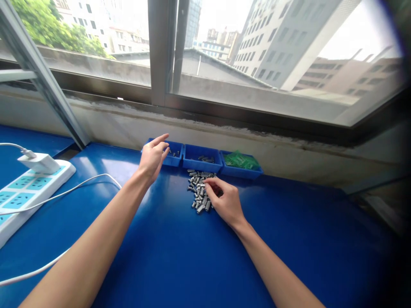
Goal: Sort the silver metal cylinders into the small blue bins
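My left hand [153, 157] hovers over the left blue bin [173, 161], its fingers apart and nothing seen in them. A few small metal pieces show in that bin, partly hidden by the hand. To the right, my right hand [224, 200] reaches over a pile of small metal fasteners [199, 197], with thumb and forefinger pinched together at its upper right side. What lies between those fingertips is too small to make out. The pile mixes short screw-like pieces and thicker cylindrical ones, lying loose on the blue tabletop [180, 256].
A middle blue bin [203, 165] holds dark metal pieces; the right blue bin [242, 173] contains green plastic bags [241, 160]. At left lie a white power strip [38, 188] with a plugged-in charger [39, 163] and a white cable [86, 183]. A window [205, 92] rises behind.
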Available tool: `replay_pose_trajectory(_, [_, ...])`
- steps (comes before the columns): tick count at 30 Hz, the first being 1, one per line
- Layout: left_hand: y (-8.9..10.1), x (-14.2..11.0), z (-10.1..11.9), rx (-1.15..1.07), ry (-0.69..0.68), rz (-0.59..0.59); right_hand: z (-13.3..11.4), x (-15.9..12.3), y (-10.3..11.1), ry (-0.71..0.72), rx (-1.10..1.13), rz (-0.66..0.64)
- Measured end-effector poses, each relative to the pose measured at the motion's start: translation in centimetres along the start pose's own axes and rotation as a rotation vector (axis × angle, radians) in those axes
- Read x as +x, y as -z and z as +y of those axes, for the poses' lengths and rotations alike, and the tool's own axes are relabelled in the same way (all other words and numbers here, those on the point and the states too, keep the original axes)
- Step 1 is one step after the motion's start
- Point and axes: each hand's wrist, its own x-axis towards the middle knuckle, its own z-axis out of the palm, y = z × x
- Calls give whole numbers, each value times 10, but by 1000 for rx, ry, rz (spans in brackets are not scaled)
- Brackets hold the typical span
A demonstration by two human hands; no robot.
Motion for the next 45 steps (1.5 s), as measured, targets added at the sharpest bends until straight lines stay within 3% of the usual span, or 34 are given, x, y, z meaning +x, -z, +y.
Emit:
replay_pose_trajectory(7, [7, -13, -16, 0, -54, -146, 0, 1, 1, 5, -25, 2])
replay_pose_trajectory(9, [9, -20, -24, 89, -55, -192, -1, 1, 1, 7, -24, 6])
replay_pose_trajectory(14, [16, -31, -31, 628, -204, -352, -3, 1, 1, 5, -17, 0])
replay_pose_trajectory(18, [29, -31, -21, 1103, -461, -416, -5, 1, 1, -7, -7, -4])
replay_pose_trajectory(22, [41, -31, -18, 1432, -531, -430, -7, 1, 2, -2, 0, -5])
replay_pose_trajectory(26, [42, -33, -27, 1418, -506, -493, -5, 1, 2, 4, -11, -3])
replay_pose_trajectory(30, [32, -31, -29, 1157, -502, -512, -5, 1, 2, 5, -18, -6])
replay_pose_trajectory(35, [19, -18, -26, 899, -600, -233, -4, 1, 2, 5, -14, -9])
replay_pose_trajectory(38, [19, -16, -31, 798, -584, -177, -4, 1, 2, 1, -7, -3])
replay_pose_trajectory(42, [20, -29, -34, 868, -601, -305, -4, 1, 1, 1, 6, -8])
replay_pose_trajectory(45, [21, -40, -31, 939, -564, -542, -5, 0, 0, 4, 14, -6])
